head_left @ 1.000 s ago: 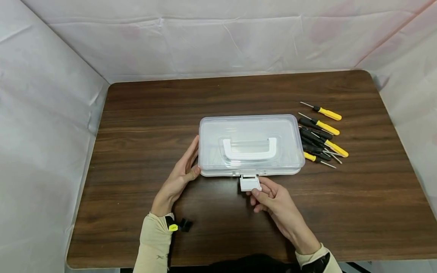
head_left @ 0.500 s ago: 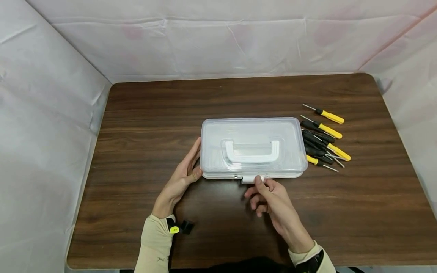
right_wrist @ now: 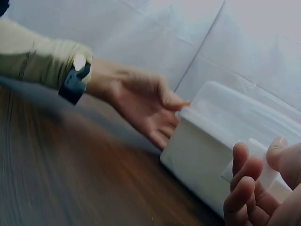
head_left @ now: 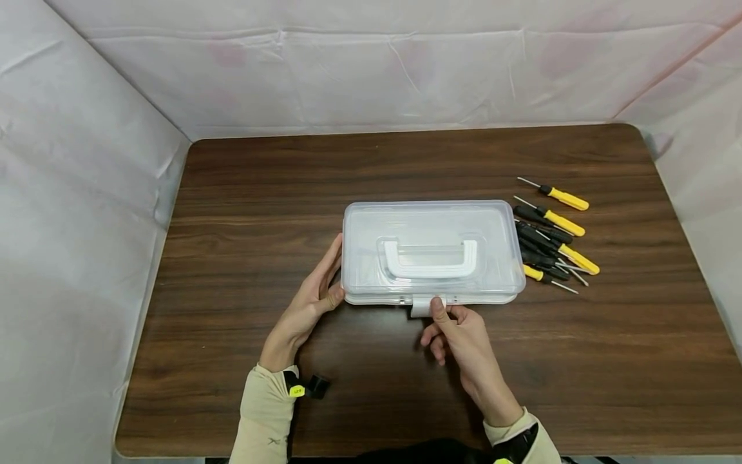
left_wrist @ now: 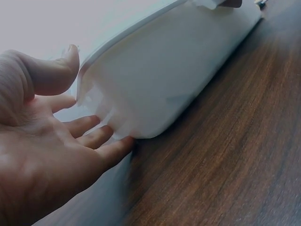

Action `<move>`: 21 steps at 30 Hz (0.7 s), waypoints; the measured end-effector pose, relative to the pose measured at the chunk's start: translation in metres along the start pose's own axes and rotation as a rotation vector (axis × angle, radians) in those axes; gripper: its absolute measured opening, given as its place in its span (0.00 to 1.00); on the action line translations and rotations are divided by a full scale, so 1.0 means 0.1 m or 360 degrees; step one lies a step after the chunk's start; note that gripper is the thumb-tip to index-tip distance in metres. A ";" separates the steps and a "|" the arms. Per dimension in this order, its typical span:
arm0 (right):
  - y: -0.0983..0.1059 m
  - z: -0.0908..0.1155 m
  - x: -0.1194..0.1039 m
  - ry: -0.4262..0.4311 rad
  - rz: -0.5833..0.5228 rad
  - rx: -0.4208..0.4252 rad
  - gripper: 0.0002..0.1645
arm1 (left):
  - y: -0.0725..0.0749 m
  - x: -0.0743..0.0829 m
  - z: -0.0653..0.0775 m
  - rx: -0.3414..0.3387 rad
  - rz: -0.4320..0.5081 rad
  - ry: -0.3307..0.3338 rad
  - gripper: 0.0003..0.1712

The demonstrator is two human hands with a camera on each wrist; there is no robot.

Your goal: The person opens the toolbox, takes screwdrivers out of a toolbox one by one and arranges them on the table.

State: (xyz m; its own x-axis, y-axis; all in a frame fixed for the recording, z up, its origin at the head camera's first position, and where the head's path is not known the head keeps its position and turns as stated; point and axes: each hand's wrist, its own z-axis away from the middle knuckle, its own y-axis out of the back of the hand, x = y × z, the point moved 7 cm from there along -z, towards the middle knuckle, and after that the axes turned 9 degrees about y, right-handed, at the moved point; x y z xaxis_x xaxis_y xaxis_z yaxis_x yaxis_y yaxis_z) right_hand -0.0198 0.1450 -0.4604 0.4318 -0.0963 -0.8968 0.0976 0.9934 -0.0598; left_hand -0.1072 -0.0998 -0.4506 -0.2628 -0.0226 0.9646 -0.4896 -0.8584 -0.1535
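A translucent plastic storage box (head_left: 371, 258) with a white carry handle (head_left: 431, 270) on its lid stands on the wooden table, lid down. At its front edge a white latch (head_left: 422, 308) tilts outward, and my right hand (head_left: 472, 348) pinches it between thumb and index finger. The other right fingers curl loosely below. Against the box's left end rests my left hand (head_left: 304, 306), fingers extended along the wall and thumb at the lid's corner. In the left wrist view these fingertips (left_wrist: 124, 143) touch the box wall. The right wrist view shows the latch (right_wrist: 256, 150) partly behind the right fingers.
Several screwdrivers with yellow (head_left: 568, 198) or black handles (head_left: 536, 258) lie in a loose pile beside the box's right end. White sheeting (head_left: 348, 71) hangs behind the table (head_left: 261, 193) and along both sides.
The right thumb has moved from the latch's lower edge up toward the lid. The latch swung up to the box, then slightly outward again. The left hand stays at the box's left end.
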 end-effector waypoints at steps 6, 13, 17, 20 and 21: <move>0.05 0.01 0.00 0.0108 0.0114 0.0071 0.27 | 0.00 0.01 0.01 0.0005 -0.0018 -0.0011 0.52; 0.19 0.18 -0.10 0.0442 0.0810 0.0365 0.27 | -0.04 0.10 0.08 0.0107 -0.0136 -0.0153 0.48; 0.28 0.33 -0.18 0.0741 0.1193 0.0709 0.33 | -0.11 0.24 0.16 0.0337 -0.0323 -0.0446 0.43; 0.31 0.41 -0.25 0.1052 0.1273 0.0869 0.41 | -0.20 0.33 0.24 0.0651 -0.0623 -0.0682 0.48; 0.32 0.44 -0.27 0.1156 0.1279 0.0904 0.43 | -0.24 0.35 0.27 0.0758 -0.0726 -0.0735 0.51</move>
State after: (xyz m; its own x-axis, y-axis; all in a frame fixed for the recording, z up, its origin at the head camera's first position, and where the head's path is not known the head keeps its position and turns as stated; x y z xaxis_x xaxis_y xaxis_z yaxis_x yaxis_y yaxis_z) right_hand 0.0108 0.1766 -0.4187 -0.0337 0.7699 -0.6373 0.4898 0.5685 0.6609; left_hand -0.0822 -0.0936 -0.4074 0.2987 0.2630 0.9174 -0.0310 -0.9581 0.2848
